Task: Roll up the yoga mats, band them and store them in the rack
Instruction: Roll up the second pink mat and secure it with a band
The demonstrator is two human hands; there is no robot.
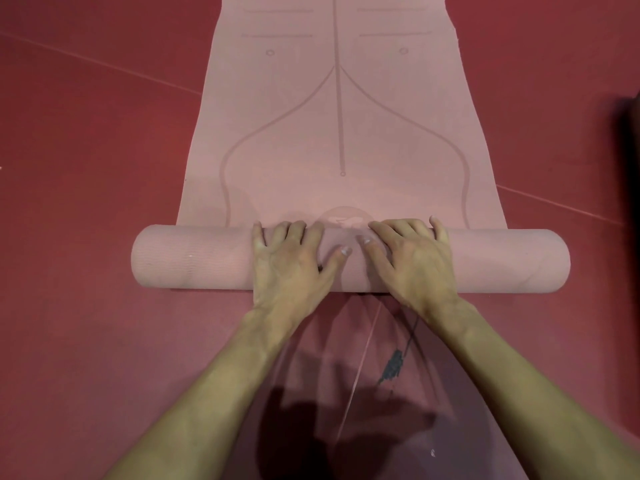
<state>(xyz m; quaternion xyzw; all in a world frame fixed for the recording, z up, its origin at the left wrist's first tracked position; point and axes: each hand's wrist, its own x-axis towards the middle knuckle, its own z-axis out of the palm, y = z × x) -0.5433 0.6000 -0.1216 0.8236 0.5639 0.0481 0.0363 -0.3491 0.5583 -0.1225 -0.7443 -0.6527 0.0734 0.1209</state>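
Pink yoga mat, partly rolled, on a red floor. A dark cord with a tassel lies on the floor on the near side of the rolled part, beside the right forearm. A dark object intrudes at the right border, well apart from the mat. The rolled part lies crosswise, both ends projecting past the side edges of the flat stretch, with floor showing along each side. Left hand and right hand sit side by side at mid-roll, palms pressed on top, fingers curved over its far side, gripping it. Pale seam lines cross the floor; printed guide lines mark the mat
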